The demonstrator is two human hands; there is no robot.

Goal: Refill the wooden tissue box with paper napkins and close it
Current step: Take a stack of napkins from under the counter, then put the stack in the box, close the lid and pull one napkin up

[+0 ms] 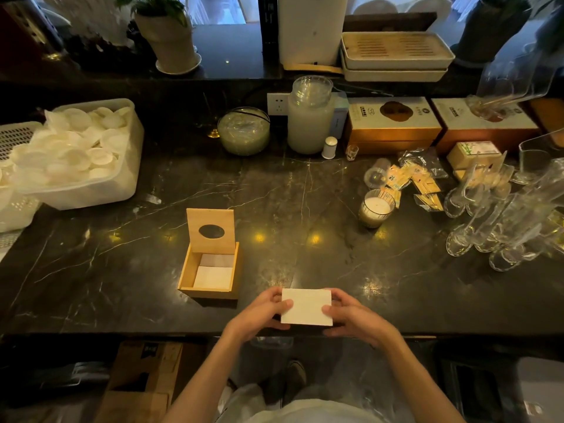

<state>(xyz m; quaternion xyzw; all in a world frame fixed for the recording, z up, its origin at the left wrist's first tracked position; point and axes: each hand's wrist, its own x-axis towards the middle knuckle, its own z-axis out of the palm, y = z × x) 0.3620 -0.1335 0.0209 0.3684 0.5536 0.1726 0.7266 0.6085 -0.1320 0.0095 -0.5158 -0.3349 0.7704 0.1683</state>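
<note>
The wooden tissue box point(186, 277) stands on the dark marble counter, left of centre. Its lid point(210, 219), with an oval hole, is tipped up at the back. Some white napkins point(213, 274) lie inside the box. A white stack of paper napkins point(306, 306) is held flat near the counter's front edge, to the right of the box. My left hand point(262, 312) grips the stack's left end and my right hand point(351, 315) grips its right end.
A white bin of round white lids point(76, 154) sits at the left. A candle glass point(376, 210), snack packets point(412, 181) and several upturned glasses point(494, 227) crowd the right. Jars point(309, 117) and boxes point(392, 123) line the back.
</note>
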